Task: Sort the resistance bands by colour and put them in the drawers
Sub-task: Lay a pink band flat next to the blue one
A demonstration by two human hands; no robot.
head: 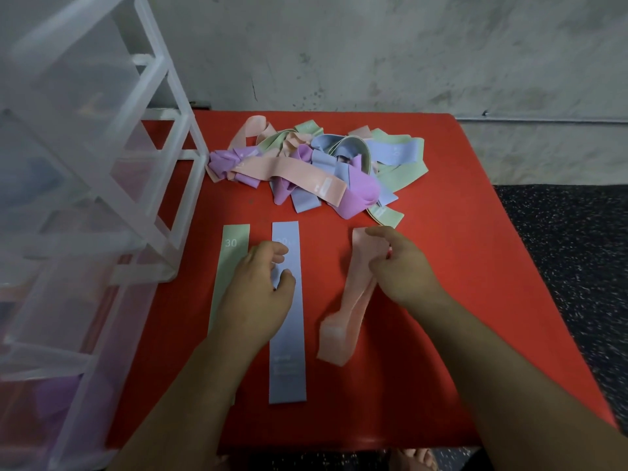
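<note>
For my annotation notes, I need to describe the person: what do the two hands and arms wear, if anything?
Nothing is worn. The left hand and the right hand are bare, with no gloves, rings or watch visible. Both forearms are bare too; no sleeve reaches into view.

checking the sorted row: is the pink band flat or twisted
Twisted: the pink band is creased lengthwise and folded at its near end, unlike the flat blue band.

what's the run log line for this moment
left hand: loosely curled over blue band | right hand: grips pink band | green band: flat on table | pile: unsorted
</note>
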